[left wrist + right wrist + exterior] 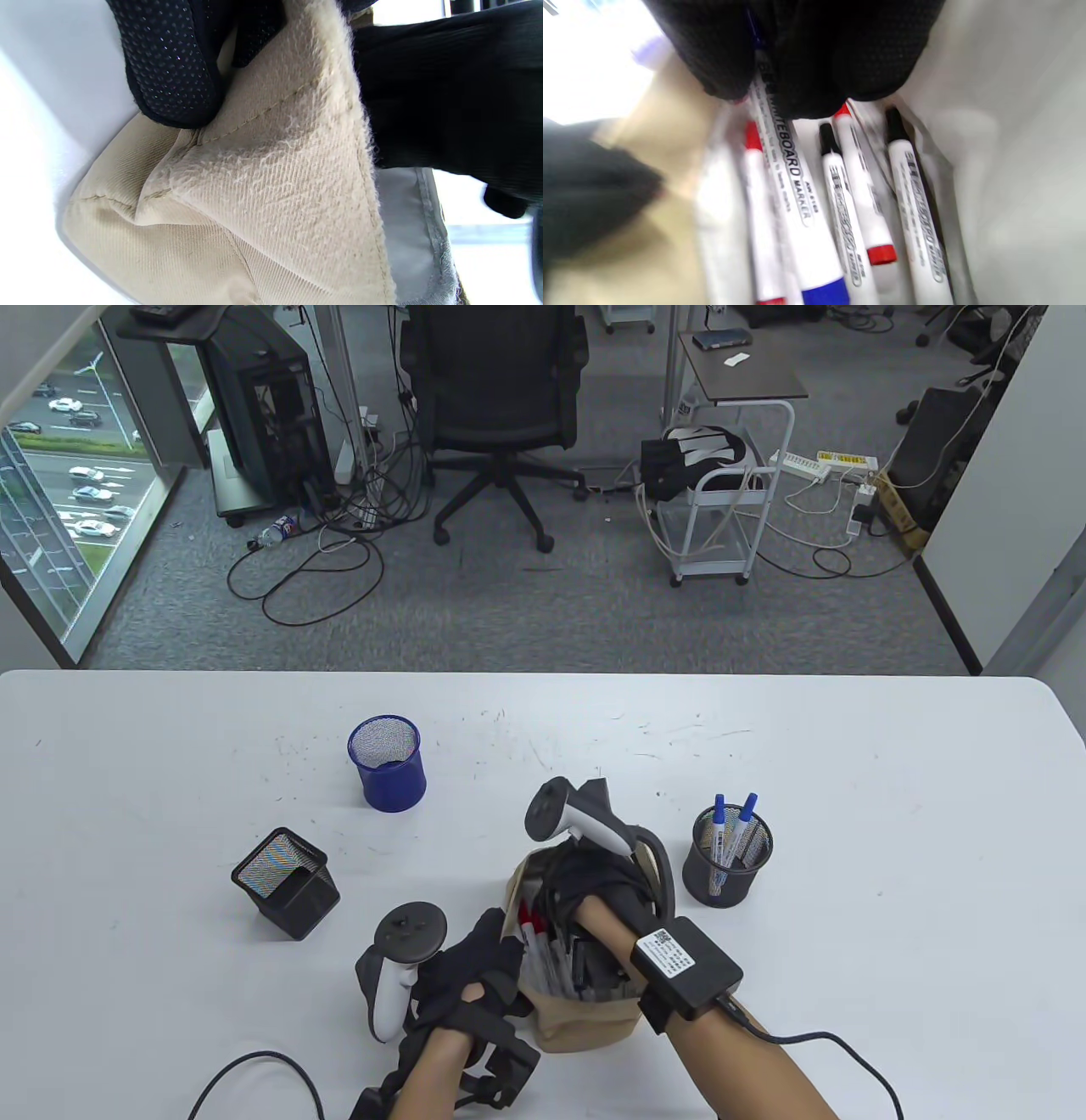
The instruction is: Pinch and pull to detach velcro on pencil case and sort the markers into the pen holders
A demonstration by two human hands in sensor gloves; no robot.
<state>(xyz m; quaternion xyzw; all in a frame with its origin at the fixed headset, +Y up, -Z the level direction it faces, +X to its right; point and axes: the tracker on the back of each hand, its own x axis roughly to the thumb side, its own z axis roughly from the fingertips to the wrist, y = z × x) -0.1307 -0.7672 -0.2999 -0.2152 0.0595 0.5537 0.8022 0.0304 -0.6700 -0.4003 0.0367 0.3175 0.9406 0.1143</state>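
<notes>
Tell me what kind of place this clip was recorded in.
Most likely an office or lab workspace: a white table on grey carpet, a black mesh office chair behind it, a PC tower, and power strips with loose cables on the floor.

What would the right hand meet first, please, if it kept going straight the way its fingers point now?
Most likely the blue-capped whiteboard marker: the right hand reaches into the open pencil case, its fingers already on or around that marker, though blur hides the exact contact.
</notes>
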